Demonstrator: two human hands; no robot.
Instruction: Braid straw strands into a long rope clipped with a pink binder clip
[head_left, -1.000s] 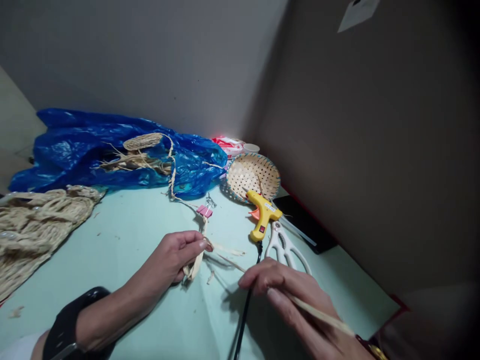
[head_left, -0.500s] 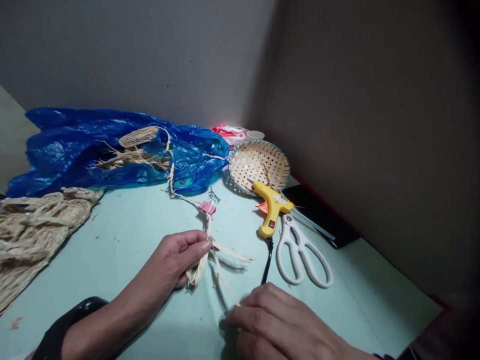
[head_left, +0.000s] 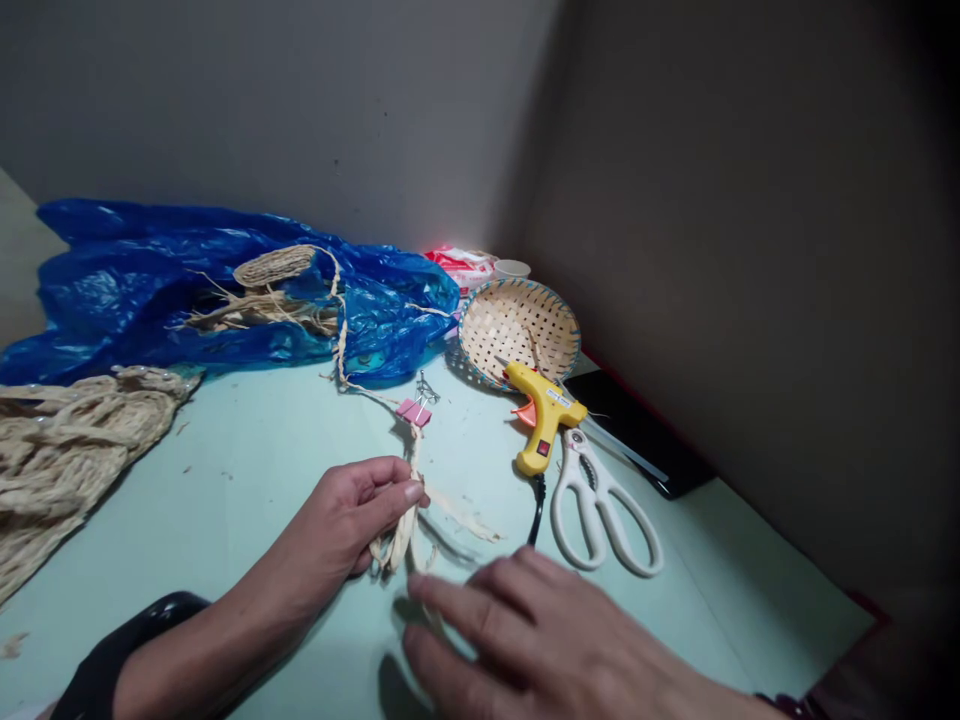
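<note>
My left hand (head_left: 349,515) pinches a braid of pale dried plant fibre (head_left: 415,450) between thumb and forefinger. Loose strands (head_left: 399,545) hang below the pinch, and one sticks out to the right. Above the fingers, a pink binder clip (head_left: 415,411) grips the braid, whose thin cord runs on to the blue bag. My right hand (head_left: 525,640) hovers low in front, its fingers apart and slightly blurred, close to the strand ends. I see nothing held in it.
A yellow glue gun (head_left: 546,415) leans by a woven basket (head_left: 517,330), beside white-handled scissors (head_left: 596,505) and a black flat object (head_left: 637,420). A blue plastic bag (head_left: 135,290) with fibre lies at the back left. A woven fibre piece (head_left: 67,470) is at the left.
My right hand has let go of the thin strand and moved left, its fingers opening. The strand that slanted toward it has dropped. My left hand keeps its pinch in place.
</note>
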